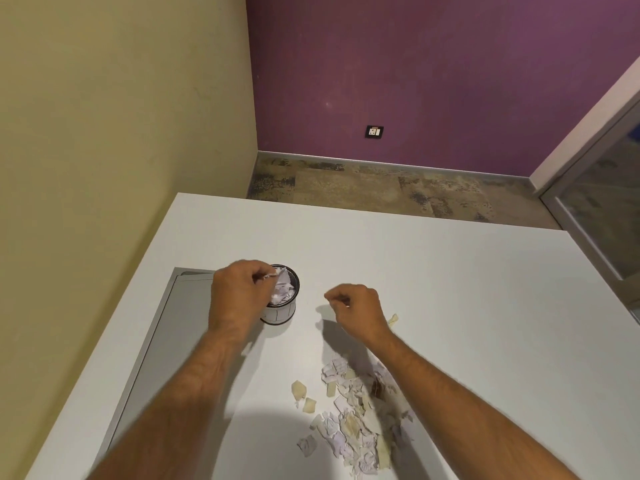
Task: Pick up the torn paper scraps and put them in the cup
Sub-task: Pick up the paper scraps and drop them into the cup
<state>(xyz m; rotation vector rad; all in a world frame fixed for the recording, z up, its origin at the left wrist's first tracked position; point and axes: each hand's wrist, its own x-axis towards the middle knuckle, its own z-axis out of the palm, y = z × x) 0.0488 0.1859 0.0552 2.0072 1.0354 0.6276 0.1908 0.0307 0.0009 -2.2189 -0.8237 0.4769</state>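
Observation:
A small round cup [281, 312] with a dark rim stands on the white table [433, 271], and white paper scraps fill it. My left hand [239, 292] hovers at the cup's left rim, its fingers pinched on a torn paper scrap [277, 273] above the opening. My right hand [356, 310] is to the right of the cup with fingers curled closed; I see nothing in it. A pile of torn white and cream paper scraps [353, 420] lies nearer to me, partly under my right forearm. One loose scrap [393, 320] lies just right of my right hand.
A grey recessed panel [166, 341] is set into the table's left side, beside the cup. The table's far edge meets a patterned floor [381, 192]. A yellow wall stands left, a purple wall behind, and a glass door frame [595, 209] at right.

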